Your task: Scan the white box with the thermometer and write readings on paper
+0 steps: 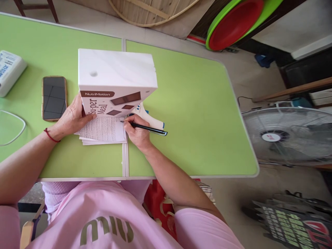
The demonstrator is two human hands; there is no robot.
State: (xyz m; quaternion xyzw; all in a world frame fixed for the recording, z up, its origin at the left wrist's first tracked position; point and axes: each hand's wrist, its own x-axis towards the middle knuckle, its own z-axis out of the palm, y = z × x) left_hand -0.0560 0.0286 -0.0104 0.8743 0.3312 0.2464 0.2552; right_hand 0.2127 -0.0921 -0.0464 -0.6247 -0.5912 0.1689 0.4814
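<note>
My left hand (pixel 71 117) is closed around the lower left corner of a white carton (pixel 118 69) labelled "NutriMotion Super Meal". Its thumb lies along the carton's bottom edge, while the other fingers are partly hidden beside and behind it. Below the carton, a small stack of paper sheets (pixel 103 130) covered in dense handwriting lies on the green table. A black pen (pixel 151 129) is pinched in my right hand (pixel 137 131), its tip at the right part of the top sheet. Behind that hand is a white object with blue edges (pixel 149 119), partly covered.
A smartphone (pixel 54 98) lies left of the carton on the green table (pixel 194 103). Farther left are a white box-shaped item (pixel 10 72) and a white cable (pixel 23 128). Past the table's right edge stands a fan (pixel 275 136); red and green basins (pixel 236 24) lean behind.
</note>
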